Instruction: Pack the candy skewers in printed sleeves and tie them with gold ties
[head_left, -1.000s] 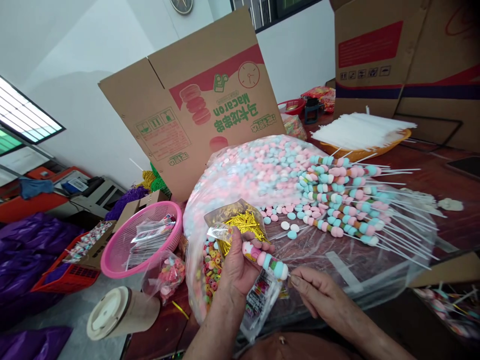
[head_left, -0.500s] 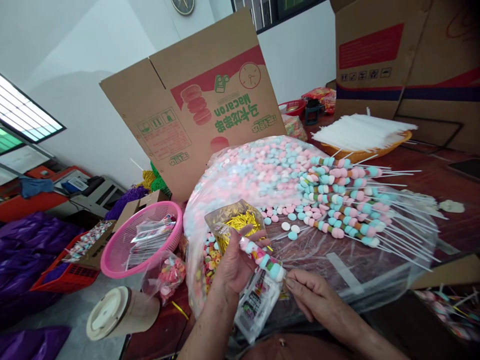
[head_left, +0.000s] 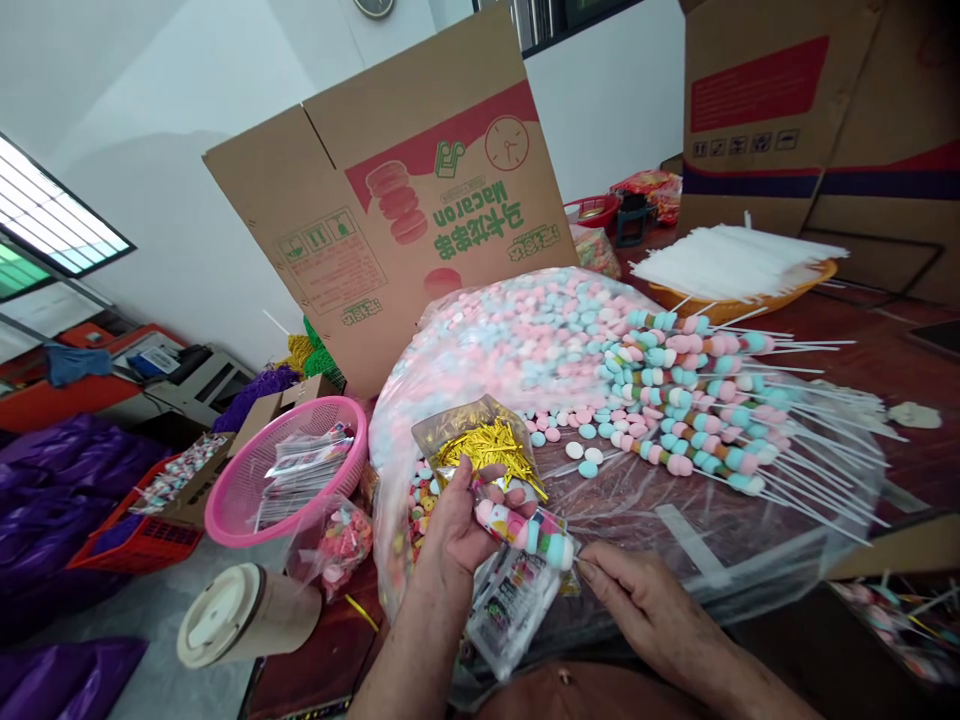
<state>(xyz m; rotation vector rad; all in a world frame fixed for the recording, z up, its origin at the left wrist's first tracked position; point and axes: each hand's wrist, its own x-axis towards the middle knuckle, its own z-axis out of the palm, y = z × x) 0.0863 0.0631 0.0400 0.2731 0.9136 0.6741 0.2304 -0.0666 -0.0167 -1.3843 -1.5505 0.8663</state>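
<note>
My left hand (head_left: 466,520) has its fingers curled around the wrapped end of a candy skewer (head_left: 525,532) with pink, white and blue pieces. My right hand (head_left: 626,590) pinches the skewer's stick end, just right of the last blue piece. Under the skewer lie clear printed bags (head_left: 510,610). Behind my left hand an open pouch (head_left: 487,445) holds gold twist ties. Many finished skewers (head_left: 697,400) lie on the plastic to the right, beside a big clear bag of pink, blue and white candies (head_left: 517,330).
A pink basket (head_left: 214,505) with printed wrappers and a lidded cup (head_left: 251,615) stand at left. White sticks fill an orange basket (head_left: 810,285) at back right. Cardboard boxes (head_left: 315,210) rise behind. An open box with more skewers (head_left: 892,625) is at lower right.
The skewer and both hands have dropped slightly, and the skewer now lies flatter. The whole view has shifted a little.
</note>
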